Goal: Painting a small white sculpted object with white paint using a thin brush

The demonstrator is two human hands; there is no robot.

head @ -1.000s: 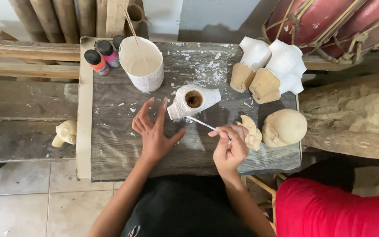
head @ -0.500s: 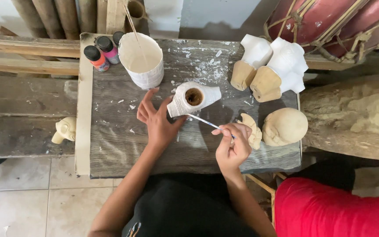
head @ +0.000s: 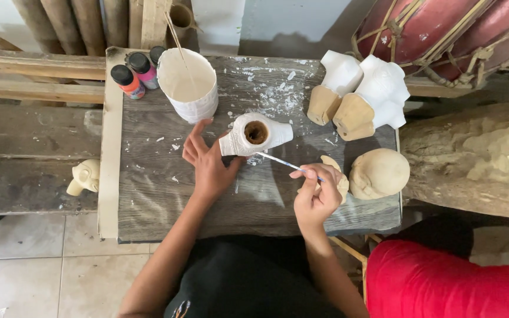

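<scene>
1. Two grips busy: right hand (head: 316, 197) pinching thin brush (head: 281, 162); left hand (head: 207, 162) steadying white-painted figure (head: 254, 134) mid-counter (head: 148, 194).
2. Loose hold (wet paint) risks slipping, smearing.
3. Could knock paint cup (head: 188, 85) nearby.

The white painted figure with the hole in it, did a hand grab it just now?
Yes. The left hand slid up from the grey wooden board and now holds the white painted carved figure. The right hand kept the thin paintbrush at it. The white paint cup stayed put.
</scene>
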